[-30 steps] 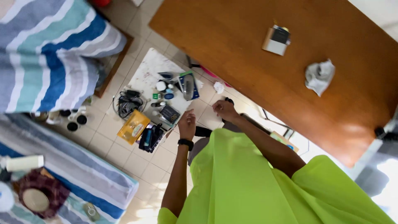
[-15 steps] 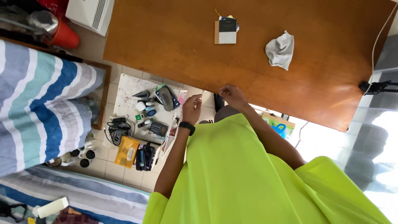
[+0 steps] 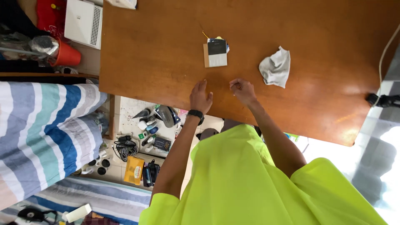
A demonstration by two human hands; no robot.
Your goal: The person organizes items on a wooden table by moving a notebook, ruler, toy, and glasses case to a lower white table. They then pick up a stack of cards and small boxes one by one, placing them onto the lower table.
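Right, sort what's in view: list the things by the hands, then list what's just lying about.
By the hands:
left hand, flat on the wooden table
right hand, fingers curled, holding nothing visible
small card-and-notebook stack
crumpled grey cloth

Lying about:
clutter on the white floor board
yellow packet
striped bedding
orange cup
white box

The person wears a bright lime-yellow short-sleeved shirt (image 3: 246, 179) and a black wristband (image 3: 196, 114).
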